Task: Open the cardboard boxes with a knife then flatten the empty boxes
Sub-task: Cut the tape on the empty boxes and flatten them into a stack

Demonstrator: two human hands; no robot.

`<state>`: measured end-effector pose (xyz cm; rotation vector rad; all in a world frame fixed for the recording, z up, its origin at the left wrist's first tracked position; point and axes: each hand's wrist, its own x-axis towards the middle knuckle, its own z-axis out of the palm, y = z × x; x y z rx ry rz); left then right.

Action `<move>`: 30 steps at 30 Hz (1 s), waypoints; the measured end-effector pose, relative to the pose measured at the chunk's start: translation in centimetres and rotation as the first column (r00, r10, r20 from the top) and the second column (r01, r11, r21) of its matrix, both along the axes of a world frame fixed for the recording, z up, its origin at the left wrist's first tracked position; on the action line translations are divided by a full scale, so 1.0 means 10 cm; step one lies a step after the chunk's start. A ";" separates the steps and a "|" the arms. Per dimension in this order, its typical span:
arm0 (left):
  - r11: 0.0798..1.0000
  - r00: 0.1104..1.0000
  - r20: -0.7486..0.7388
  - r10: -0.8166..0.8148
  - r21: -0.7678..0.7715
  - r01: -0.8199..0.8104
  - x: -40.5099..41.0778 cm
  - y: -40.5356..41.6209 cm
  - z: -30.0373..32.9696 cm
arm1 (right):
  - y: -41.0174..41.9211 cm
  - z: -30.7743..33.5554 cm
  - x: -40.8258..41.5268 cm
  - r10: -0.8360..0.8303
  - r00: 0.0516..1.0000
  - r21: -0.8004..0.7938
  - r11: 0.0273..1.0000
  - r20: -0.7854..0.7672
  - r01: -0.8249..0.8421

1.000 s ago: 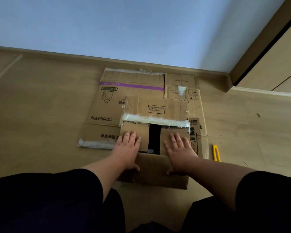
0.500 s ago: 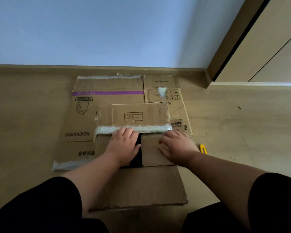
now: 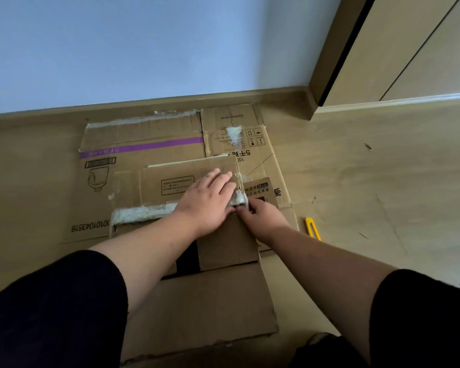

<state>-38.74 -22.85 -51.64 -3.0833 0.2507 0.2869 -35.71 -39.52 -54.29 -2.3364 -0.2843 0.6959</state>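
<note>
Both bare forearms reach up from the lower corners of the frame toward its centre, each coming out of a short black sleeve. The left hand [image 3: 207, 200] lies palm down just left of centre, fingers straight and close together, pointing toward the upper right, pressing flat on the surface beneath it. Its forearm runs diagonally down to the lower left. The right hand [image 3: 260, 218] sits just below and right of the left one, nearly touching it, back of the hand up. Its fingers are curled inward with the fingertips [image 3: 241, 208] pinched together at the left hand's edge. The right forearm slants down to the lower right.
</note>
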 end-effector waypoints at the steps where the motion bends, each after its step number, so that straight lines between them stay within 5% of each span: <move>1: 0.999 1.000 -0.021 -0.017 0.037 0.018 0.03 -0.01 0.00 | 0.00 0.00 0.00 -0.002 1.000 0.010 1.000 -0.001 0.002; 10: 0.965 0.987 -0.095 -0.127 0.217 0.145 0.11 0.01 0.04 | 0.00 0.03 0.00 -0.015 1.000 -0.024 1.000 0.010 0.015; 23: 0.994 0.992 0.060 -0.111 0.030 0.110 0.00 0.12 0.11 | -0.02 0.08 -0.05 -0.008 0.999 -0.044 0.999 -0.050 0.006; 30: 0.996 0.999 -0.012 -0.045 0.078 0.046 -0.14 0.19 0.05 | 0.06 0.13 -0.03 0.028 0.998 -0.132 0.991 0.056 -0.021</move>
